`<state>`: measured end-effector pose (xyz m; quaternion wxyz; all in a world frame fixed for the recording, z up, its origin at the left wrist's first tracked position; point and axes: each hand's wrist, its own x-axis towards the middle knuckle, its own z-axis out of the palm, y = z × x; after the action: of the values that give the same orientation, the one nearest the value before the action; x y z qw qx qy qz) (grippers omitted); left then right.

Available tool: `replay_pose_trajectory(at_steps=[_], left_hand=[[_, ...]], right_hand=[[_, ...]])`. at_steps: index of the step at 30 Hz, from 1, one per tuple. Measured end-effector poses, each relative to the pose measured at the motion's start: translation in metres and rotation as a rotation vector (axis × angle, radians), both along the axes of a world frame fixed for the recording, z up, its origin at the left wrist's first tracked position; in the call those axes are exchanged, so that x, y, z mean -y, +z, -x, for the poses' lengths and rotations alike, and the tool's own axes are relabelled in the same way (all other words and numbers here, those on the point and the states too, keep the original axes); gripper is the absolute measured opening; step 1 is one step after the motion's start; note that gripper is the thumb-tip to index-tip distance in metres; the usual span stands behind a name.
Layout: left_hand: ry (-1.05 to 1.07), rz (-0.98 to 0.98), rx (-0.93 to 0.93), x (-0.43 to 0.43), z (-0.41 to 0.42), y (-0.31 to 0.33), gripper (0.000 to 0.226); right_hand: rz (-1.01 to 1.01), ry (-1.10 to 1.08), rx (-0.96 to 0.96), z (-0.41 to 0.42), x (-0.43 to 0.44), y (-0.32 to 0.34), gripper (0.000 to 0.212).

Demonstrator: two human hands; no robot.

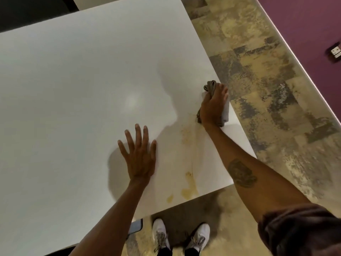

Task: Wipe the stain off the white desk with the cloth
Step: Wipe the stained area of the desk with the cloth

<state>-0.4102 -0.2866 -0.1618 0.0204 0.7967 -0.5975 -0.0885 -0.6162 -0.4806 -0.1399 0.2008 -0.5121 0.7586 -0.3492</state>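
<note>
A yellowish stain (190,189) streaks the white desk (73,89) near its front right corner, with fainter smears running up toward the right edge. My right hand (213,106) presses a bunched grey-brown cloth (225,112) onto the desk at that right edge, beyond the stain. Cloth folds stick out past my fingertips. My left hand (140,154) lies flat on the desk with fingers spread, left of the stain, holding nothing.
The desk's right edge and front edge are close to the stain. Mottled tan floor (267,89) lies to the right, then a purple wall (304,24) with a socket (335,52). My white shoes (181,235) stand below the front edge, beside a dark chair part (136,226).
</note>
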Motion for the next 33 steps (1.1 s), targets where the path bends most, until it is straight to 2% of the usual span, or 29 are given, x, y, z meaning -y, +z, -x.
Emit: replay_pose_trajectory(at_steps=[6, 13, 17, 22, 28, 33], left_hand=[[-0.008, -0.015, -0.008, 0.002, 0.0, 0.001, 0.064], [-0.005, 0.013, 0.001, 0.0, 0.0, 0.0, 0.06], [-0.011, 0.038, -0.018, -0.002, 0.002, 0.0, 0.058], [-0.006, 0.01, -0.086, -0.002, 0.0, 0.001, 0.064], [-0.022, 0.038, -0.137, -0.004, -0.001, -0.001, 0.057], [-0.125, 0.024, -0.142, -0.014, -0.014, -0.002, 0.055]], right_hand=[[0.006, 0.252, -0.066, 0.009, 0.028, 0.005, 0.046], [-0.003, 0.678, -0.083, 0.013, 0.006, 0.016, 0.038], [-0.038, 0.834, -0.078, 0.006, -0.031, 0.019, 0.058], [0.004, 0.968, -0.154, -0.007, -0.089, 0.014, 0.052], [0.057, 1.096, -0.216, 0.001, -0.149, 0.013, 0.048], [0.025, 1.151, -0.221, 0.018, -0.193, 0.011, 0.046]])
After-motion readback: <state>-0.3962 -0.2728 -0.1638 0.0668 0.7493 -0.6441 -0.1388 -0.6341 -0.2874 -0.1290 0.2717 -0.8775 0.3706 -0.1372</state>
